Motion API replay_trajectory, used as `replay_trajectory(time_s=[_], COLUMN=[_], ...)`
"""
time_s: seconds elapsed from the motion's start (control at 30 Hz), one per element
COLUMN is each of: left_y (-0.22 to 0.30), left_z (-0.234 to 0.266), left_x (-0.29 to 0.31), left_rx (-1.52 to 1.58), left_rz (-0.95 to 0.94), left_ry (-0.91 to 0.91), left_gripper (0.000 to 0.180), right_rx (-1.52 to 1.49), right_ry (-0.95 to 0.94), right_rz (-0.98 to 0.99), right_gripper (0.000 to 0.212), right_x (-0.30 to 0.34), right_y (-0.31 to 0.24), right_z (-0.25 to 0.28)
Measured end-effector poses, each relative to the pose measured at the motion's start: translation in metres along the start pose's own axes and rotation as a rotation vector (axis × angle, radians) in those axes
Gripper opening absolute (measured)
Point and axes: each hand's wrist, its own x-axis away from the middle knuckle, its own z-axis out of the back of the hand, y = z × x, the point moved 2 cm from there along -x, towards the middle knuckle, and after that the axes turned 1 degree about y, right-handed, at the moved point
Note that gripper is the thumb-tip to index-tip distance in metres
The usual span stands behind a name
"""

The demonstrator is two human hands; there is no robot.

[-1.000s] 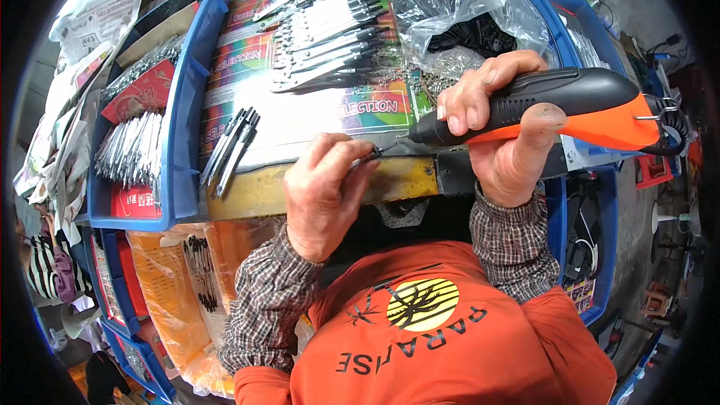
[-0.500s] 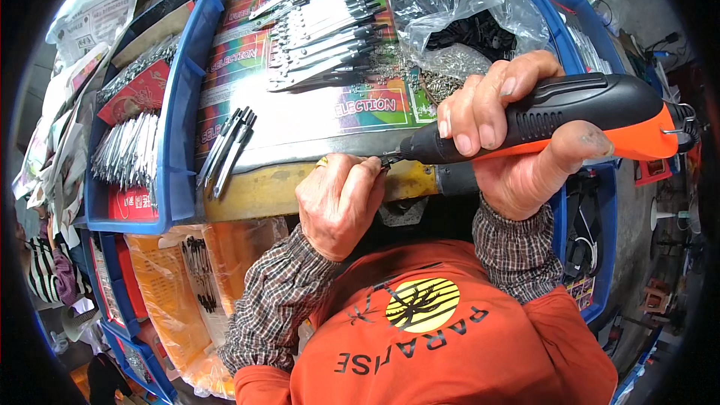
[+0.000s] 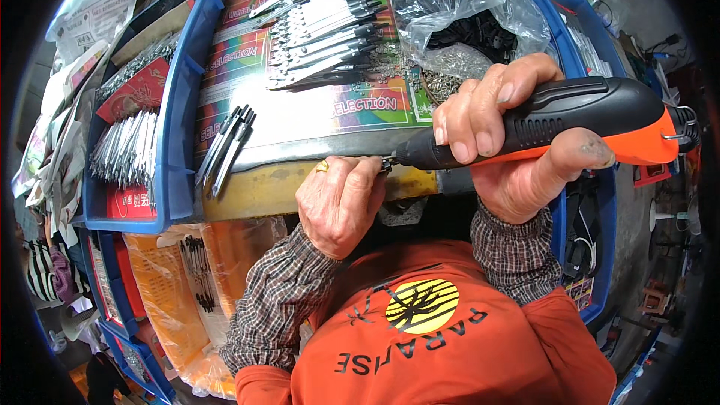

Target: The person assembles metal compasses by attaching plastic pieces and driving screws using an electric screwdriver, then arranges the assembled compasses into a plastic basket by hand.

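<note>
My right hand (image 3: 517, 135) is wrapped round a black and orange electric screwdriver (image 3: 600, 116), its thumb along the near side. The tool lies nearly level, its tip pointing left at the table edge. My left hand (image 3: 341, 202) is closed in a pinch at that edge, around a small black part (image 3: 386, 165) that meets the screwdriver's tip. Most of the part is hidden by the fingers. Left of my hands, a few black-and-white pens (image 3: 227, 148) lie in a small bundle. Farther back, rows of similar pens (image 3: 326, 34) cover the table sheet.
Small metal pieces (image 3: 390, 67) are scattered beside the pens. A clear plastic bag (image 3: 465, 0) of black parts stands behind my right hand. At left is a blue tray (image 3: 176, 135) of white pens; an orange crate (image 3: 161, 277) sits below. Another blue tray (image 3: 600, 277) is at right.
The screwdriver and my right hand have shifted very slightly, and a bit of the metal tip shows more clearly. My left hand stays in place.
</note>
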Motion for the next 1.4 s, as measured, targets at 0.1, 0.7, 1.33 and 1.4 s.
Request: replay_trajectory(time_s=[0.1, 0.7, 1.33, 1.4], left_y=[0.000, 0.001, 0.001, 0.001], left_z=[0.002, 0.005, -0.001, -0.002], left_x=[-0.003, -0.003, -0.001, 0.000], left_rx=[-0.043, -0.063, -0.142, -0.143], left_rz=[0.047, -0.009, -0.038, -0.039], left_ry=[-0.042, -0.114, -0.127, -0.109], left_gripper=[0.033, 0.030, 0.032, 0.032], right_rx=[0.027, 0.088, 0.192, 0.194], right_ry=[0.003, -0.005, 0.025, 0.030], right_rz=[0.005, 0.060, 0.179, 0.171], right_gripper=[0.060, 0.060, 0.022, 0.022], right_x=[-0.001, -0.005, -0.038, -0.038], right_y=[0.001, -0.001, 0.039, 0.042], right_z=[-0.001, 0.011, 0.016, 0.015])
